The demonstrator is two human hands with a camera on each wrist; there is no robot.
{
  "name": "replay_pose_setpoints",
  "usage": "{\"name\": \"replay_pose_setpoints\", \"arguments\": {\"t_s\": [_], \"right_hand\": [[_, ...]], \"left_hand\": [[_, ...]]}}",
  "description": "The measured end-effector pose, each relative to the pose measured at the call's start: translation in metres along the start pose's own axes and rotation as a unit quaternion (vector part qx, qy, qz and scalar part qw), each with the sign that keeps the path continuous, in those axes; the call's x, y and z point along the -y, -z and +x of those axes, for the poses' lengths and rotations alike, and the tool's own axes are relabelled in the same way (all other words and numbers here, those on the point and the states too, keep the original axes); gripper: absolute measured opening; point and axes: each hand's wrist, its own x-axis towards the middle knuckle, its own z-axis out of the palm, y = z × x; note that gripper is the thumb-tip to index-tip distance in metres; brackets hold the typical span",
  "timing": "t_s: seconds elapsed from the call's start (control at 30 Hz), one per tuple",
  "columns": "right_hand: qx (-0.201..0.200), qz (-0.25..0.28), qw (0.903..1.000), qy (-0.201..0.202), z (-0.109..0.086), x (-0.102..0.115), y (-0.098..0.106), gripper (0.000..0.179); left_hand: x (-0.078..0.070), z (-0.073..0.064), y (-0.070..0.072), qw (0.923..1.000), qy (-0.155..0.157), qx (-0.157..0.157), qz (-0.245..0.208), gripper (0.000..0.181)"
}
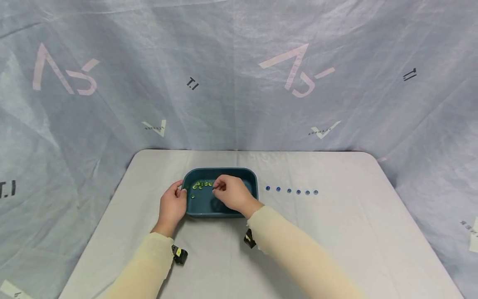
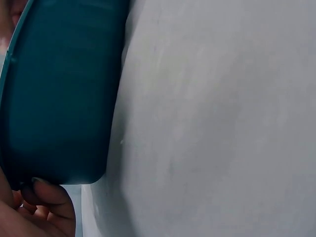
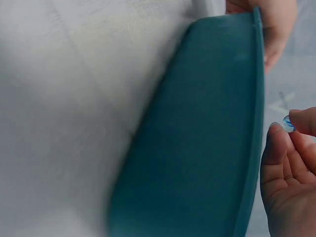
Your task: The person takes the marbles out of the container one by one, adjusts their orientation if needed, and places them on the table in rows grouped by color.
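Observation:
A dark teal rectangular tray (image 1: 220, 215) stands on the table with several yellow-green glass marbles (image 1: 200, 184) gathered in its left part. One more greenish marble (image 1: 192, 196) lies apart from these, nearer the tray's left wall. My left hand (image 1: 174, 206) grips the tray's left end, fingers bent at the wall in the left wrist view. Over the middle of the tray is my right hand (image 1: 233, 194). Its thumb and fingertip pinch a clear marble with a blue swirl (image 3: 289, 124), seen in the right wrist view.
Right of the tray, several blue marbles (image 1: 289, 191) form a spaced row on the white-covered table (image 1: 336, 232). A grey printed cloth (image 1: 209, 112) hangs behind and beside the table. Small black devices (image 1: 180, 255) are worn at both wrists.

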Motion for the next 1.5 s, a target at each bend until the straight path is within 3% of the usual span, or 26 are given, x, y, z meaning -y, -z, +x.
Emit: {"name": "replay_pose_setpoints", "arguments": {"t_s": [0.43,0.83,1.2,1.5], "right_hand": [[-0.056,0.013,0.9982,-0.018,-0.031,-0.028,0.045,0.012],[-0.122,0.035,0.9906,-0.050,-0.052,-0.055,0.086,0.011],[-0.150,0.024,0.9845,-0.088,-0.080,-0.095,0.127,0.015],[-0.180,-0.003,0.9760,-0.123,-0.099,-0.142,0.149,0.018]], "left_hand": [[-0.002,-0.001,0.002,0.9999,0.011,0.006,0.004,0.035],[-0.002,-0.002,0.004,1.0000,0.005,0.007,0.001,0.034],[-0.004,-0.002,-0.001,0.9998,0.015,0.015,-0.001,0.035],[-0.003,-0.002,0.000,0.9998,0.011,0.012,0.010,0.035]]}}
